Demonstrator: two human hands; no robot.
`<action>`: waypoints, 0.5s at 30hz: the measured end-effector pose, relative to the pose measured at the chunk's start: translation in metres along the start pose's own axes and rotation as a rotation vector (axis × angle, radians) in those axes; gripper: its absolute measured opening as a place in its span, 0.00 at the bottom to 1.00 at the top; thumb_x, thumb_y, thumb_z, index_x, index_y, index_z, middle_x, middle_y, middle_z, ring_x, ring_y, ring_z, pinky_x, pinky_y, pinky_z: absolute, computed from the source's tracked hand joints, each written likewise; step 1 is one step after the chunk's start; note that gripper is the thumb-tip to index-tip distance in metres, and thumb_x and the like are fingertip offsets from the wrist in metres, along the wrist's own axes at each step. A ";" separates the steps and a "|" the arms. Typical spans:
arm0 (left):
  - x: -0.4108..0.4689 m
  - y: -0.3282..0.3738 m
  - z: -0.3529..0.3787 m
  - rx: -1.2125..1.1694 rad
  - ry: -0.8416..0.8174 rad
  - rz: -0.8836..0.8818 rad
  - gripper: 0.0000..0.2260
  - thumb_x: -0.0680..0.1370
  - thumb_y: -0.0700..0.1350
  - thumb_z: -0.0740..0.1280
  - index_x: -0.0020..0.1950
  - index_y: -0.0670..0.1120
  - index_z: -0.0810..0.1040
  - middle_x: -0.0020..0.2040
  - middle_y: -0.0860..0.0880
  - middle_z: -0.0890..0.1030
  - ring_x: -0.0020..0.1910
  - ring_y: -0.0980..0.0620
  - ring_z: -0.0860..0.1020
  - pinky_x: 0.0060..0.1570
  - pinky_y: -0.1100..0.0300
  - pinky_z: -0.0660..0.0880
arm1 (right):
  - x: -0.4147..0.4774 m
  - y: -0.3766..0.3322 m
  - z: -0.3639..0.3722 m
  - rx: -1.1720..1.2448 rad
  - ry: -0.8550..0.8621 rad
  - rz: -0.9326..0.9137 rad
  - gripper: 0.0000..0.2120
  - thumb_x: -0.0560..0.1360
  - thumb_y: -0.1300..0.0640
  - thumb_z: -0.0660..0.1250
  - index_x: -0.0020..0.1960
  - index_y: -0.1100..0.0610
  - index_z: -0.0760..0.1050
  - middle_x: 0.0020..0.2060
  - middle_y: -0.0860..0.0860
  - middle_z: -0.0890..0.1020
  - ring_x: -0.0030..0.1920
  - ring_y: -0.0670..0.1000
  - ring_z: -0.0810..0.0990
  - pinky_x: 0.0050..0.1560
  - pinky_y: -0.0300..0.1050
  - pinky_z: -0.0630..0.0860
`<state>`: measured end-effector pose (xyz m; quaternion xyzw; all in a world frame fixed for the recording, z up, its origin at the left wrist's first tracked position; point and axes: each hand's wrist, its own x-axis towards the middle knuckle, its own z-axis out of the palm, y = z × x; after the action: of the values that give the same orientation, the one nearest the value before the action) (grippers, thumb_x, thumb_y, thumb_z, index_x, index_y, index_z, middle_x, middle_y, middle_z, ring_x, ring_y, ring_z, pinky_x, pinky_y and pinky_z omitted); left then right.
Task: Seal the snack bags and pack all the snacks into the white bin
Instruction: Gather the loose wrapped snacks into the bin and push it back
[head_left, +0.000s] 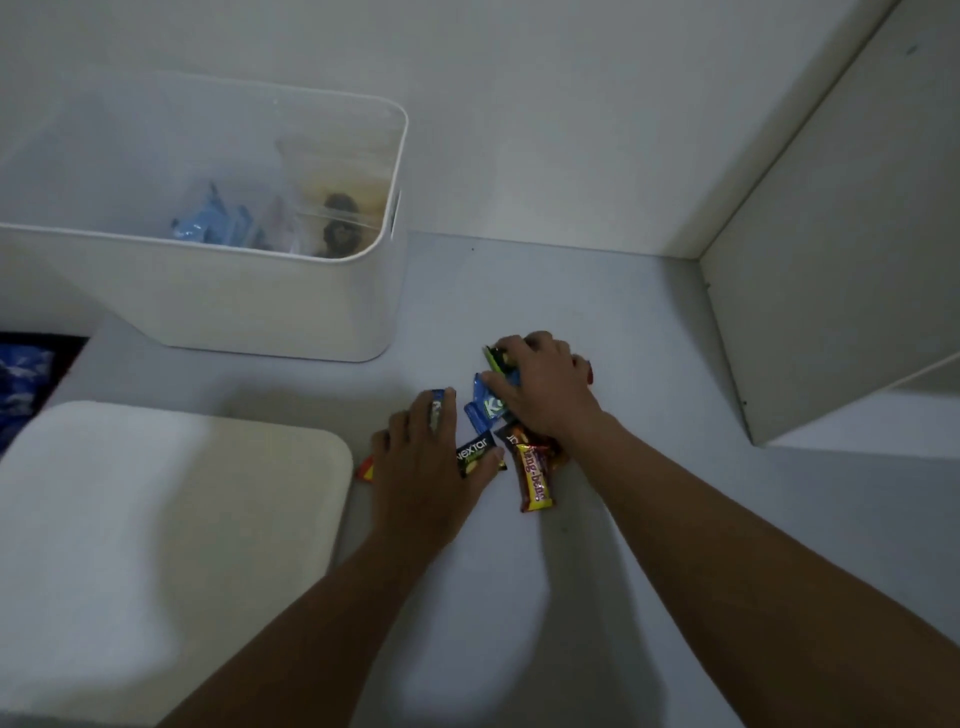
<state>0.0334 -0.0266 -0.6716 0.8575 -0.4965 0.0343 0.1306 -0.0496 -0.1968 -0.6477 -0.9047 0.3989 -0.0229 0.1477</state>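
A white bin (270, 306) stands at the back left; clear bags and blue packets (208, 223) lie inside it. Several small snack packs lie in a pile on the grey surface. My left hand (421, 467) presses flat on packs, its thumb on a black Nextar pack (475, 452), and a red pack (365, 470) pokes out at its left. My right hand (545, 384) curls over the far side of the pile, covering a blue pack (485, 405) and a green pack (493, 356). A yellow-red bar (535, 480) lies between my wrists.
A white lid or tray (171, 519) lies at the near left, close to my left hand. A white cabinet panel (831, 249) rises at the right. A dark blue item (26, 379) shows at the far left edge.
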 end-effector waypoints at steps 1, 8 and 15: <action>0.001 -0.001 0.001 -0.003 0.022 0.024 0.33 0.74 0.68 0.57 0.70 0.46 0.72 0.63 0.45 0.75 0.55 0.43 0.75 0.50 0.51 0.72 | 0.000 0.001 0.002 0.000 0.042 -0.009 0.23 0.78 0.35 0.58 0.67 0.47 0.69 0.62 0.56 0.72 0.64 0.59 0.69 0.63 0.60 0.65; 0.012 0.002 0.006 -0.053 0.052 0.174 0.14 0.78 0.57 0.60 0.50 0.48 0.78 0.47 0.49 0.77 0.26 0.52 0.76 0.20 0.62 0.68 | -0.003 0.001 0.008 0.070 0.211 -0.072 0.16 0.80 0.46 0.61 0.58 0.58 0.71 0.50 0.57 0.72 0.38 0.56 0.77 0.35 0.49 0.77; 0.022 -0.002 0.008 -0.084 0.133 0.272 0.11 0.78 0.51 0.63 0.44 0.48 0.81 0.41 0.51 0.78 0.21 0.52 0.72 0.21 0.64 0.62 | -0.002 0.001 0.003 0.113 0.273 -0.016 0.11 0.77 0.52 0.63 0.50 0.60 0.71 0.45 0.56 0.73 0.33 0.57 0.75 0.31 0.50 0.75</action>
<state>0.0456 -0.0467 -0.6755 0.7719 -0.5993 0.0873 0.1933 -0.0509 -0.1949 -0.6508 -0.8867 0.4060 -0.1691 0.1425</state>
